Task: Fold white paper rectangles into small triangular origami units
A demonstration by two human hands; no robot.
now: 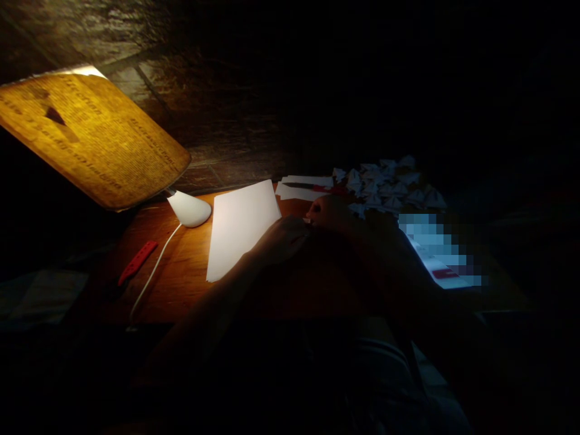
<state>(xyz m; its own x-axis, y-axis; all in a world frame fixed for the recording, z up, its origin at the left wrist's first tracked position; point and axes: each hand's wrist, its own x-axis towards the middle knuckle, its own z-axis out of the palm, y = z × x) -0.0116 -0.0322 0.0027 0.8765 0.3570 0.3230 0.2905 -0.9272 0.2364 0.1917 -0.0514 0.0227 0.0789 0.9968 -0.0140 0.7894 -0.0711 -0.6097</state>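
Note:
Over the middle of the wooden table, my left hand (283, 235) and my right hand (330, 211) meet with their fingertips close together. Both are closed in a pinch on a small pale piece of paper (307, 221), mostly hidden by the fingers and the dark. Beside my left hand lies a stack of white paper sheets (242, 226). Just beyond my right hand are white paper strips (299, 192) with a dark and red tool (321, 189) on them, its kind unclear. Many small folded paper pieces (385, 184) are grouped at the back right.
A lit table lamp with a yellow printed shade (95, 136) and white base (190, 208) leans at the left. Its white cord (156, 266) crosses the table (181, 296) near a red power strip (137, 263). A glowing screen (437, 260) lies at the right. Surroundings are dark.

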